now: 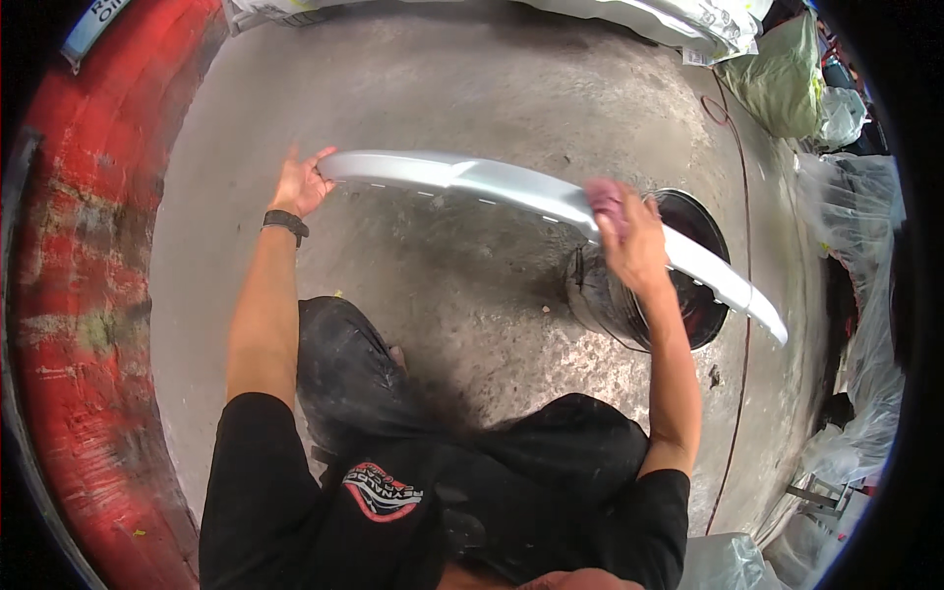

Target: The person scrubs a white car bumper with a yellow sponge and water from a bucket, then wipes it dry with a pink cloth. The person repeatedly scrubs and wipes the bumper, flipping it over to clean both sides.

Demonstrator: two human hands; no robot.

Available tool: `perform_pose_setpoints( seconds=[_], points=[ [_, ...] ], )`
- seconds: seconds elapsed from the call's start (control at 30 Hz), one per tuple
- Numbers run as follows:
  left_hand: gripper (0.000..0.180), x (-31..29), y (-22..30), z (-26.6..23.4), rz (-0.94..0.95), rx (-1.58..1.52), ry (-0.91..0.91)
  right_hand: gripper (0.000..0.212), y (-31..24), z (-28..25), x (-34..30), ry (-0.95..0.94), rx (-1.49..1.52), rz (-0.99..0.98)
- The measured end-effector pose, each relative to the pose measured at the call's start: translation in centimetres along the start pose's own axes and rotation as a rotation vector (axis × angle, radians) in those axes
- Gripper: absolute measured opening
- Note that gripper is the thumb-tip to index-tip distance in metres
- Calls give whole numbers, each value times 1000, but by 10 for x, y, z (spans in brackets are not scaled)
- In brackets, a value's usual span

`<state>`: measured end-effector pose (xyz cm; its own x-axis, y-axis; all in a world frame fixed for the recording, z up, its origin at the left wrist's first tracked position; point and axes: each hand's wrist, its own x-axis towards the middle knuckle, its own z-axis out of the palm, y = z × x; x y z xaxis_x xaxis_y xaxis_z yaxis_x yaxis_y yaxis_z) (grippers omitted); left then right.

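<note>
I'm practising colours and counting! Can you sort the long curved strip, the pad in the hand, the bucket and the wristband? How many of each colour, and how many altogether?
Silver: 1 (curved trim strip)
Reddish-pink: 1 (pad)
Black: 2 (bucket, wristband)
Total: 4

1. Moderate light covers the concrete floor (423,88) beyond the fingers.
2. Pale glare runs along the silver strip (511,184) between the left hand (301,187) and right hand (637,248), whitest just right of the right fingers.
3. Motion blur smears the pink cloth (607,204) under those fingers.
4. Dark shadow lies bodyward of both hands' fingers.
5. Left of the left fingers, fisheye distortion bends the red surface (93,236) toward a black rim.
</note>
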<state>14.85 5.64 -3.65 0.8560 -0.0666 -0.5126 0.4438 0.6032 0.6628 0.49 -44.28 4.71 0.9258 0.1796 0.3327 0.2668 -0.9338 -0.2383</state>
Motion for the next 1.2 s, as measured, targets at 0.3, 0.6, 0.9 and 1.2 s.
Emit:
perform_pose_setpoints(
  seconds=[0.3, 0.6, 0.9, 1.2],
  points=[
    [81, 26, 3, -41, -83, -71, -427, 41, -238, 156, 132, 6, -22, -173],
    [84, 24, -3, -19, -26, -3, 190, 58, -111, 93, 75, -79, -25, -147],
    [82, 20, 6, -21, -20, -10, 155, 34, 92, -25, -43, 28, -228, 279],
    [86, 31, -10, -28, -130, -9, 112, 44, 236, -118, -91, 515, -349, 629]
  ],
)
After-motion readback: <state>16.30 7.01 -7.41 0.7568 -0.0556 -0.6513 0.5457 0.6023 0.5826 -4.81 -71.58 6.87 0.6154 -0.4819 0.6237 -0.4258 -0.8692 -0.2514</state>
